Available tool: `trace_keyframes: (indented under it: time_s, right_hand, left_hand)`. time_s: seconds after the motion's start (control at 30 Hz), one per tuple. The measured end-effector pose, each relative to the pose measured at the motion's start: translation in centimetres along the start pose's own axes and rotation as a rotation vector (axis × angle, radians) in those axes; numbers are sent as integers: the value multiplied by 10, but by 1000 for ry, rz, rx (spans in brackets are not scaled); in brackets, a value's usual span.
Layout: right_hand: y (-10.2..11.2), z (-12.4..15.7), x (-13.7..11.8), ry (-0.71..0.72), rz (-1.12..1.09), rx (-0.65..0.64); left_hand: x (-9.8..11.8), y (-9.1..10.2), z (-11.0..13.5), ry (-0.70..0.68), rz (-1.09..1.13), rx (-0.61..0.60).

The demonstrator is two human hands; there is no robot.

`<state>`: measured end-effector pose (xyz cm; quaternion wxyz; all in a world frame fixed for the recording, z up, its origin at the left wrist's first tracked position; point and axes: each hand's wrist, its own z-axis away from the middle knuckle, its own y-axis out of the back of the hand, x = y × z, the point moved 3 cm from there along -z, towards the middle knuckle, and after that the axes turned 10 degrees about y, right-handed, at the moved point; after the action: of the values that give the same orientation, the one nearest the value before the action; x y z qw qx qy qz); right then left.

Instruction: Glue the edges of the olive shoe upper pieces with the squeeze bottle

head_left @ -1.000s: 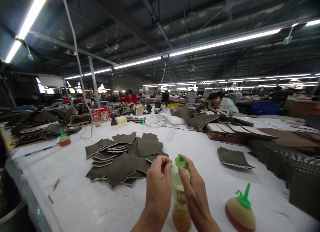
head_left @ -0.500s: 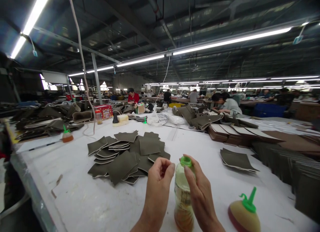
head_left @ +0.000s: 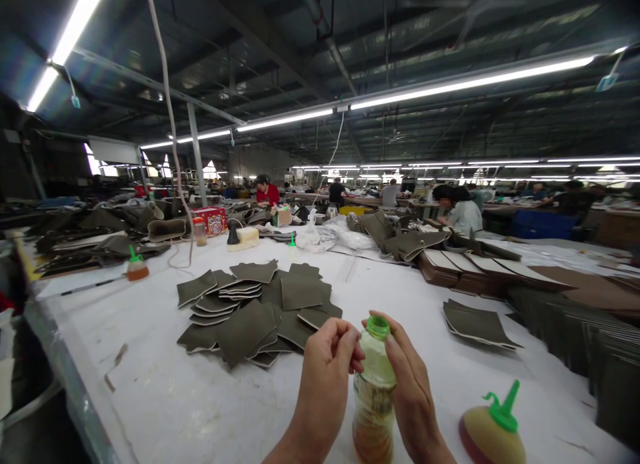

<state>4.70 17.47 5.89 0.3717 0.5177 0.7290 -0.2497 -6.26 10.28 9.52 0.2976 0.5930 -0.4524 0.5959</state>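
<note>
A pale green plastic bottle with an open green neck stands on the white tabletop, some amber liquid in its lower part. My right hand grips its upper right side, thumb in front and fingers behind the neck. Close against the bottle's left side is my left hand, its fingers curled and thumb pressed in; whatever they may hold is hidden. To the right sits a squat squeeze bottle with a green nozzle and dark yellowish contents.
Several olive leather pieces lie in a loose pile ahead, a smaller stack to the right. Dark panels line the right edge. Another nozzle bottle stands left. People work farther back, one in red.
My left hand has come slightly closer to the bottle's neck. The whole view has shifted a little; my right hand keeps its grip.
</note>
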Motion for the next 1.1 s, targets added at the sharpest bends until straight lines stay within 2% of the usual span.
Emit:
trace_keyframes:
  time_s: [0.23, 0.5, 0.63, 0.87, 1.1]
  right_hand:
    - [-1, 1, 4, -13, -9, 10]
    - [-8, 4, -8, 44, 51, 56]
    - [-4, 3, 1, 82, 103, 26]
    - [0, 2, 8, 119, 251, -11]
    - [-1, 5, 6, 145, 313, 7]
  left_hand:
    - [-6, 1, -4, -6, -61, 33]
    - [7, -1, -8, -152, -336, 136]
    - [8, -4, -8, -213, -465, 180]
    - [14, -8, -2, -418, -821, 214]
    - [14, -11, -5, -463, -869, 208]
